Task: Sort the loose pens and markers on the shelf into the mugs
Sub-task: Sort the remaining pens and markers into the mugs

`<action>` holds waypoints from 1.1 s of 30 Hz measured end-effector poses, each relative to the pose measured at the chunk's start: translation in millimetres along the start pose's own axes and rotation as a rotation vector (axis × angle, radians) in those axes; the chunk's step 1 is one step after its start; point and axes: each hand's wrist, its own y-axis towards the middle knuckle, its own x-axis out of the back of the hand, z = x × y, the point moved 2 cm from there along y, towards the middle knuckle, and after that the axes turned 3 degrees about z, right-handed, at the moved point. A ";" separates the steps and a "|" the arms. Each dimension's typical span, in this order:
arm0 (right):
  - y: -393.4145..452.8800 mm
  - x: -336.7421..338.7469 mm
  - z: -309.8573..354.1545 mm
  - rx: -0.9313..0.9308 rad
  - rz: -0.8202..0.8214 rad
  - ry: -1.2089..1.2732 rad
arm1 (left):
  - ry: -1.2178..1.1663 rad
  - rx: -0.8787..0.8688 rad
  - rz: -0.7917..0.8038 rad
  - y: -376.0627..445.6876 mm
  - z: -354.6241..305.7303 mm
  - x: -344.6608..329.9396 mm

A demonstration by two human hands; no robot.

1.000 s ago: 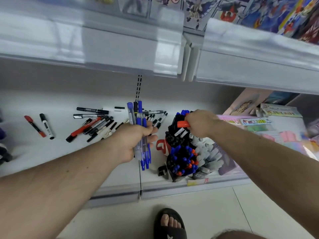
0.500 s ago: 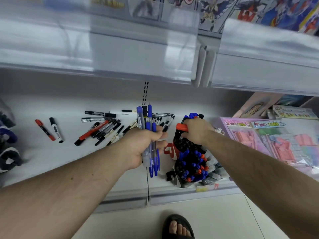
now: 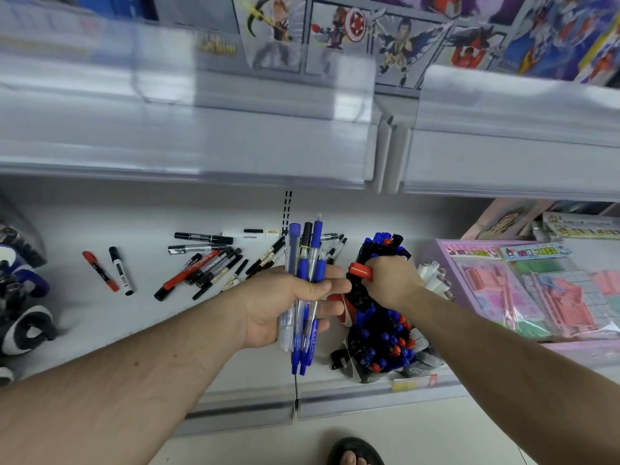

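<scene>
- The left hand (image 3: 285, 303) grips a bundle of blue and clear plastic pens (image 3: 303, 290), upright, above the white shelf (image 3: 100, 323).
- The right hand (image 3: 392, 280) pinches a red-capped marker (image 3: 360, 271) over the full mug of markers (image 3: 379, 250).
- Loose black and red markers (image 3: 208, 263) lie on the shelf, left of the hands.

- Honestly not much here you can actually read.
- The pink packets (image 3: 510, 286) on the right have header cards with printed characters, way too blurry to make out.
- The loose markers (image 3: 208, 263) on the shelf (image 3: 100, 317) have label print on the barrels, too small to read.
- A yellow and red price tag (image 3: 414, 383) sits on the shelf's front edge, unreadable.
- A yellow logo on the box (image 3: 216, 45) up top is just a smear.
</scene>
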 end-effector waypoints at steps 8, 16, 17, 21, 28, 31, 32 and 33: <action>-15.7 55.4 -28.3 -0.413 -0.335 1.345 | -0.059 -0.014 -0.117 12.8 3.2 -0.4; -6.5 72.9 -58.5 -0.370 -0.673 0.943 | -0.231 -0.079 -0.247 32.5 1.6 -1.6; -4.9 72.6 -56.5 -0.360 -0.686 0.896 | -0.235 -0.084 -0.250 34.3 2.0 -3.3; 3.8 69.8 -47.6 -0.283 -0.665 0.763 | -0.239 -0.084 -0.253 37.9 3.2 -5.6; 34.8 58.2 -45.1 -0.192 -0.567 0.621 | -0.236 -0.084 -0.270 38.1 4.3 2.8; 46.2 40.6 -47.2 -0.155 -0.489 0.561 | -0.228 -0.086 -0.264 37.9 4.4 4.7; 47.9 37.2 -46.7 -0.146 -0.475 0.539 | -0.224 -0.088 -0.260 38.1 4.5 5.2; 50.4 35.4 -46.1 -0.133 -0.465 0.523 | -0.221 -0.088 -0.259 38.3 4.7 5.6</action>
